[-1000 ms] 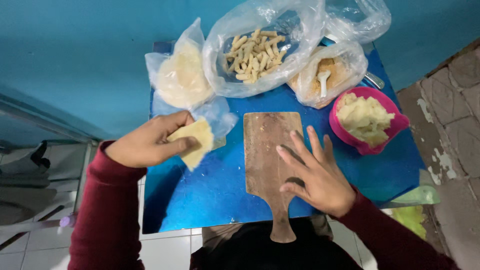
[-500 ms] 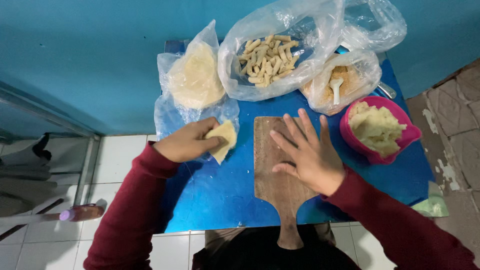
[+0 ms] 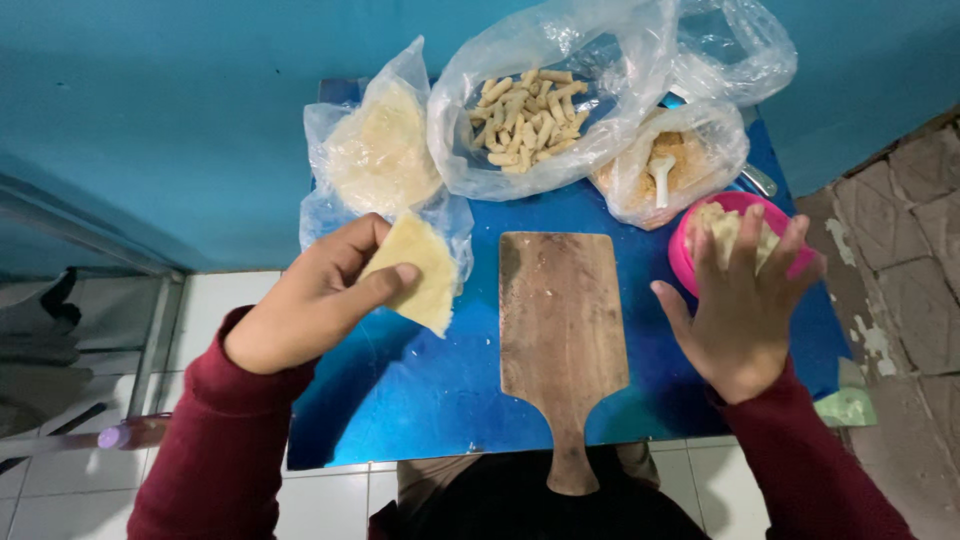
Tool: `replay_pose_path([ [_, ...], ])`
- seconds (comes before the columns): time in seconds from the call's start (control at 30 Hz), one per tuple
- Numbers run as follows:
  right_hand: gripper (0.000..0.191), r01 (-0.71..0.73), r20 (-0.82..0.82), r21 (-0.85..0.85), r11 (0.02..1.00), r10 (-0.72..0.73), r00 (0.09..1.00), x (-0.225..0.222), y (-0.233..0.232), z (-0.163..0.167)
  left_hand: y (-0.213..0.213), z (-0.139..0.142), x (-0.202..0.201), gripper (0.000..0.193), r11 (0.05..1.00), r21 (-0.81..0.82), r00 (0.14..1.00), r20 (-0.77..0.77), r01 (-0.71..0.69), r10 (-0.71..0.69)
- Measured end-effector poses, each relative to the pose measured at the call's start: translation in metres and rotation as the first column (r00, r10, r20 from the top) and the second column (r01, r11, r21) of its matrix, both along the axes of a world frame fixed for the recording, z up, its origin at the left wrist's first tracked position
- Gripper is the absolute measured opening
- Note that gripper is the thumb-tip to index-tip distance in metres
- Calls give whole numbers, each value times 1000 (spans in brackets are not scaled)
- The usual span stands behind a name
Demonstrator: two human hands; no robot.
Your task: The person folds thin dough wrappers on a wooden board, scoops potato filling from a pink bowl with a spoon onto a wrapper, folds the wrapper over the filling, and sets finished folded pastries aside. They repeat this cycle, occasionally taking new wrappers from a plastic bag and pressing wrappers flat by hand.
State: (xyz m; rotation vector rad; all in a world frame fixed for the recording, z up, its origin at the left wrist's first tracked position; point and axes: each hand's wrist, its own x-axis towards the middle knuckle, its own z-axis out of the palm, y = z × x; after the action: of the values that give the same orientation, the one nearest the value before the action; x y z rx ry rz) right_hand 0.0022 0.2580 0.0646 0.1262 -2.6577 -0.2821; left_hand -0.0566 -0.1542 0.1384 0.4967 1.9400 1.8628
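Pale dough sheet (image 3: 418,272) sits pinched in the left hand (image 3: 310,305) at centre-left, just left of the upright-lying wooden board (image 3: 562,330), while the right hand (image 3: 740,300) hovers spread over the pink bowl (image 3: 683,262)

A small blue-topped counter (image 3: 430,400) is seen in the middle of the frame. A brown wooden cutting board with a handle (image 3: 562,330) is laid at its centre. A clear plastic bag of pale flat sheets (image 3: 375,160) is set at the upper left, a clear bag of short beige sticks (image 3: 530,110) at the top, a bag of orange crumbs with a white spoon (image 3: 665,165) beside it, and a pink round bowl (image 3: 685,255) at the right.
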Motion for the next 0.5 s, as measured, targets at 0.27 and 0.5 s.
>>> replay_pose_path([
  [0.27,66,165,21,182,969,-172,985,30,1,-36,69,-35,2,22,974,213,988,110,80,-106],
  [0.5,80,-55,-65,-287,956,38,997,54,6,-34,108,-74,5,28,961,276,923,367,14,-118],
])
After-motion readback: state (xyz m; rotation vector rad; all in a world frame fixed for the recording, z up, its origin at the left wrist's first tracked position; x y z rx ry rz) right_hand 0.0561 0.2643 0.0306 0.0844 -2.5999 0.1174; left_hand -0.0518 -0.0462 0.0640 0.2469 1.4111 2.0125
